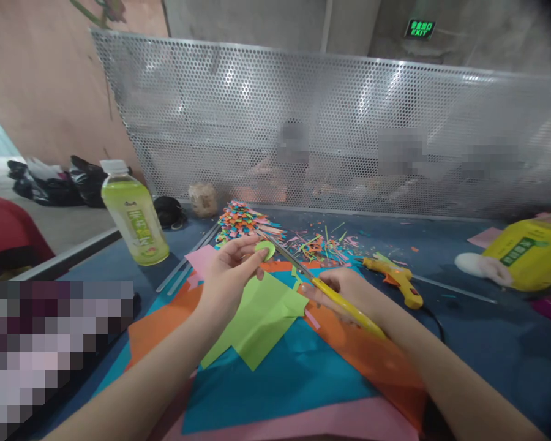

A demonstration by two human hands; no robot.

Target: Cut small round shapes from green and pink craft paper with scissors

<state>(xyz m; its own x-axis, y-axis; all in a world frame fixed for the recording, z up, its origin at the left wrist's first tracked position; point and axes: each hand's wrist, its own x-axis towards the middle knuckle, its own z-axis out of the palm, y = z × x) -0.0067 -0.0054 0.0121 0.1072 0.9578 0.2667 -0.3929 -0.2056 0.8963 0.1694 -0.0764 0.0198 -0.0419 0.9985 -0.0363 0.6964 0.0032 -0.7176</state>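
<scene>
So my left hand (229, 269) had a small round lime-green paper disc (265, 250) pinched between thumb and fingers, up above the colored sheets. My right hand (346, 288) was wrapped around a pair of yellow-handled metal scissors (349, 308), blades right by the disc's edge; couldn't tell if they touched it. Below lay creased lime-green paper (257, 318) on big blue paper (280, 392), with bright orange paper (165, 318) peeking out.

Writing-wise, the lit green exit sign (420, 29) on the wall said "EXIT" under some Chinese characters. A clear plastic bottle of yellow-green drink (135, 217) stood off to the left, its green label's characters too blurry for me. Same deal with the shiny yellow packet (530, 254) far right, beyond a yellow glue gun (397, 280): green label panel, pale characters, not readable.
</scene>
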